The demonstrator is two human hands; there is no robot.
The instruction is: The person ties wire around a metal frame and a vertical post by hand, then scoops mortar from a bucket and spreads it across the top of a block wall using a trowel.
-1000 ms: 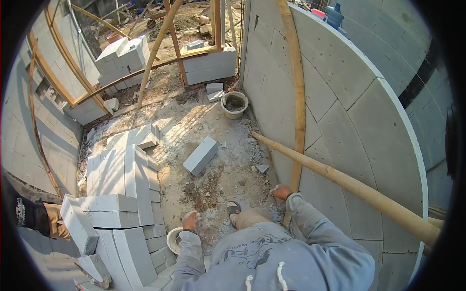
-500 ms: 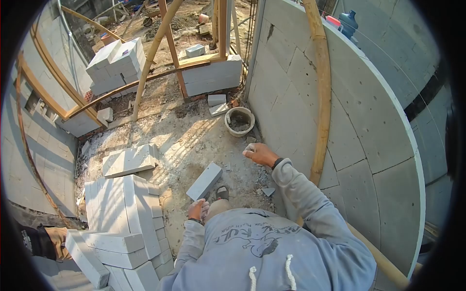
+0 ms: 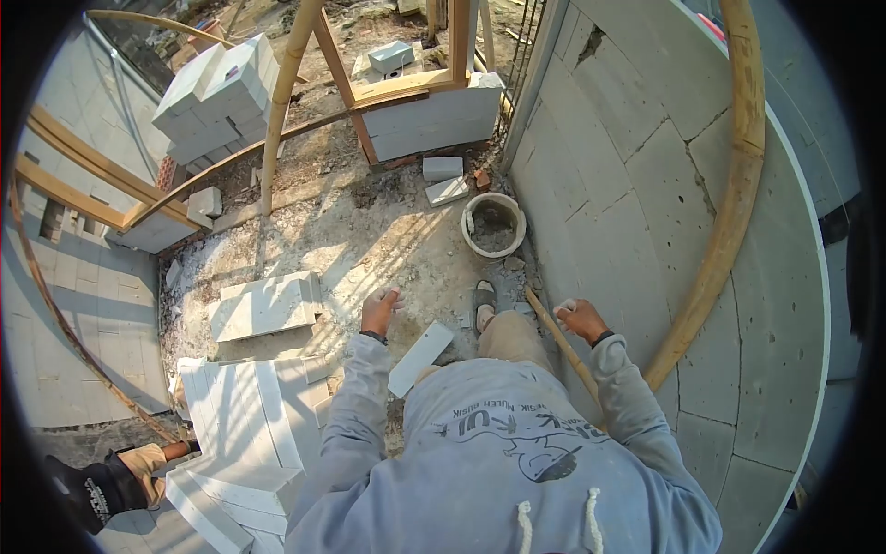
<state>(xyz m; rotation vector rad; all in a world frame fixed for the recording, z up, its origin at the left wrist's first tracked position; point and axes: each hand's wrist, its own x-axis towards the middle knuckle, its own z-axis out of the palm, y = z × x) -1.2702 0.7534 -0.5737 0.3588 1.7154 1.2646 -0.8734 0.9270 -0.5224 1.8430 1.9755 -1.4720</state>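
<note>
My left hand is raised above the dusty floor with its fingers curled in; whatever it may hold is too small to make out. To its lower right lies a single pale block. My right hand hovers beside the block wall, fingers curled, near a thin bamboo pole. A round bucket of grey mortar stands on the floor ahead, touched by neither hand. My sandalled foot is just below the bucket.
Stacked pale blocks stand at lower left, beside another person in dark clothing. More blocks lie at left. A leaning bamboo pole crosses the right wall. Wooden frames stand ahead.
The view has shifted forward, and the bucket looks nearer. My left hand has risen beyond the single block; my right hand has moved lower and rightward. My foot now shows near the bucket.
</note>
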